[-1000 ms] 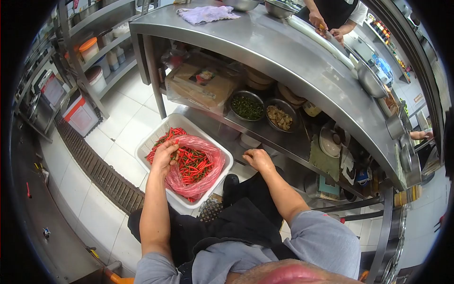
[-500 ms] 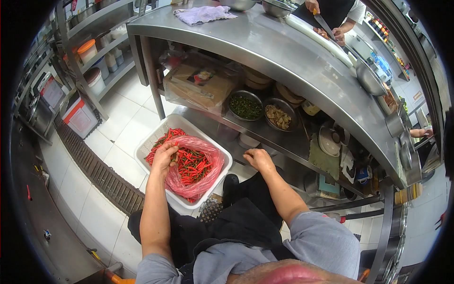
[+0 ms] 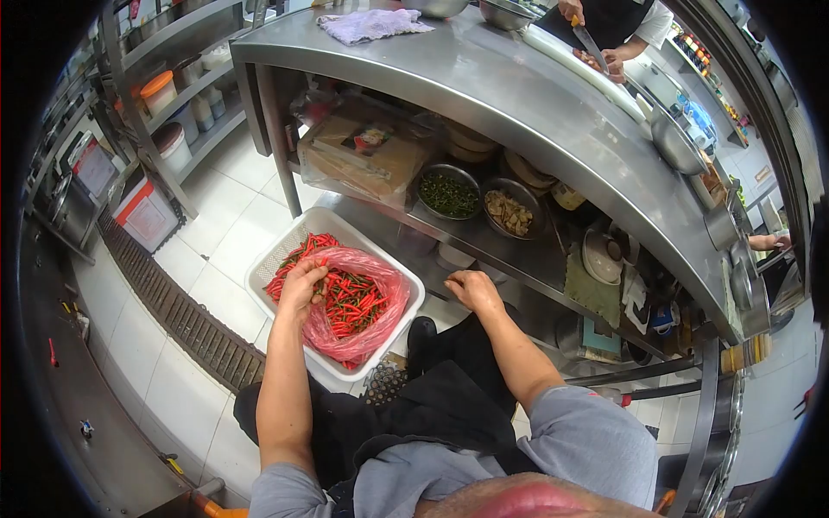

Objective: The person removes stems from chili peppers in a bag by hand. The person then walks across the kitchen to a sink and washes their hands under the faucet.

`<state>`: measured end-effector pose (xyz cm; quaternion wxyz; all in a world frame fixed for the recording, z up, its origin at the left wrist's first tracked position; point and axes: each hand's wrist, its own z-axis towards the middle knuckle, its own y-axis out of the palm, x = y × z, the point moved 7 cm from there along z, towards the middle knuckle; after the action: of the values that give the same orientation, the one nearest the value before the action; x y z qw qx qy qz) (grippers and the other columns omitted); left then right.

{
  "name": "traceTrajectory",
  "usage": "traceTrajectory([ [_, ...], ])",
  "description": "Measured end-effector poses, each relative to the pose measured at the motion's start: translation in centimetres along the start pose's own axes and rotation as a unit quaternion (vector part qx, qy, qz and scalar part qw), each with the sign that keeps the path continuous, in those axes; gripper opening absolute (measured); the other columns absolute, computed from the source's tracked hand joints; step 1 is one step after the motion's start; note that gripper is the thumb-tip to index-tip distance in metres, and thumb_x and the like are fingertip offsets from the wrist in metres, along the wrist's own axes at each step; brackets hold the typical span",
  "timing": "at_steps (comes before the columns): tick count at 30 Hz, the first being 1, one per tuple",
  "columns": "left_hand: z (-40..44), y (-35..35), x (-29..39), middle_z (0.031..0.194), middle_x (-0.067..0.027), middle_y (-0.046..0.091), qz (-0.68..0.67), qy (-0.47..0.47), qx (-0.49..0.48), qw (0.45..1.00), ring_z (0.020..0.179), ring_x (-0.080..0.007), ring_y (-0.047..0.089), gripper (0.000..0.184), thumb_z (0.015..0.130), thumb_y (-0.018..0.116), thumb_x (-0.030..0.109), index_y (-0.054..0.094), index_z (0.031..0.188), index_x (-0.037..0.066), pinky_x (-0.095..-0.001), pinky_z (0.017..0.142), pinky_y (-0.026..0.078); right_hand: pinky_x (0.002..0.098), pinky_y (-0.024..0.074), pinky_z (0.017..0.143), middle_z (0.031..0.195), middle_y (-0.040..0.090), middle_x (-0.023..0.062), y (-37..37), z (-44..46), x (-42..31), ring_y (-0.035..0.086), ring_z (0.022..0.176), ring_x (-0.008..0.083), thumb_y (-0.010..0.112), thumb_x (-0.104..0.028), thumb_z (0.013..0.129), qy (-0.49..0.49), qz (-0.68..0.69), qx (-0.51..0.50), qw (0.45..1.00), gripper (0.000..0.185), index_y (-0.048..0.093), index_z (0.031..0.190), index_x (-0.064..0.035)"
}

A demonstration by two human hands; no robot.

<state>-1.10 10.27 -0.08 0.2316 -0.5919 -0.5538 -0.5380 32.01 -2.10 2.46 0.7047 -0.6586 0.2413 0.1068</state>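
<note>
A white plastic basket [image 3: 262,269] stands on the floor in front of me, holding loose red chili peppers [image 3: 321,242] and a pink plastic bag [image 3: 394,274]. The bag gapes wide, with red chilies and their green stems [image 3: 356,304] inside. Over the bag's left edge, my left hand [image 3: 300,287] is closed, a bit of red chili showing at the fingertips. My right hand [image 3: 473,292] hangs to the right of the basket, above my knee, with its fingers curled together. Whatever it may hold is hidden.
A steel counter [image 3: 484,73] curves ahead. Its lower shelf carries a bowl of chopped greens [image 3: 448,192] and a bowl of pale pieces [image 3: 509,213]. Across the counter, a person's hand holds a knife [image 3: 590,43]. A floor drain grate [image 3: 177,306] runs along the left.
My hands and the basket stay almost where they were. Across the counter, the other person's knife and hands have shifted slightly.
</note>
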Motion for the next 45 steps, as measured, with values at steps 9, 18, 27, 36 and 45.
traceTrajectory([
  [9,-0.4,0.3,0.4,0.068,-0.0009,0.055,-0.005,0.001,0.008,1.000,0.048,-0.0075,0.046,0.005,0.088,0.057,0.008,0.057,0.093,0.006,-0.0203,0.038,0.029,0.0424,0.0492,0.083,0.094,0.067,0.0186,-0.1,-0.1,-0.1,0.063,0.093,0.0359,0.065,-0.025,0.082,0.009,-0.003,-0.001,1.000,0.026,0.070,0.098,-0.0052],
  [18,0.0,0.1,-0.3,0.072,-0.0013,0.056,0.010,-0.009,-0.007,1.000,0.052,-0.0084,0.047,0.009,0.088,0.058,0.012,0.057,0.096,0.008,-0.0187,0.039,0.029,0.0425,0.0492,0.082,0.094,0.068,0.0183,-0.2,-0.1,-0.1,0.063,0.092,0.0357,0.065,-0.026,0.082,-0.002,-0.003,0.005,1.000,0.026,0.070,0.098,-0.0050],
  [27,0.2,0.2,-0.6,0.068,-0.0009,0.056,-0.001,-0.005,0.001,1.000,0.048,-0.0072,0.047,0.005,0.088,0.057,0.008,0.058,0.092,0.005,-0.0199,0.037,0.029,0.0430,0.0496,0.081,0.093,0.067,0.0187,-0.2,-0.1,0.0,0.064,0.089,0.0360,0.064,-0.025,0.082,-0.005,0.000,0.010,1.000,0.025,0.070,0.097,-0.0052],
  [36,0.3,0.1,-0.8,0.068,-0.0011,0.056,0.011,-0.001,0.001,1.000,0.049,-0.0074,0.047,0.008,0.088,0.057,0.008,0.058,0.094,0.004,-0.0199,0.037,0.030,0.0419,0.0501,0.080,0.092,0.068,0.0185,-0.3,-0.1,-0.1,0.064,0.089,0.0353,0.064,-0.025,0.082,-0.009,-0.011,0.012,1.000,0.026,0.070,0.097,-0.0040],
  [45,0.5,0.0,-0.9,0.068,-0.0018,0.056,0.019,0.000,0.002,1.000,0.047,-0.0081,0.047,0.007,0.087,0.057,0.008,0.058,0.093,0.004,-0.0206,0.037,0.030,0.0404,0.0508,0.078,0.092,0.068,0.0178,-0.2,-0.1,0.0,0.065,0.087,0.0346,0.064,-0.024,0.082,-0.016,-0.014,0.015,1.000,0.026,0.070,0.096,-0.0031],
])
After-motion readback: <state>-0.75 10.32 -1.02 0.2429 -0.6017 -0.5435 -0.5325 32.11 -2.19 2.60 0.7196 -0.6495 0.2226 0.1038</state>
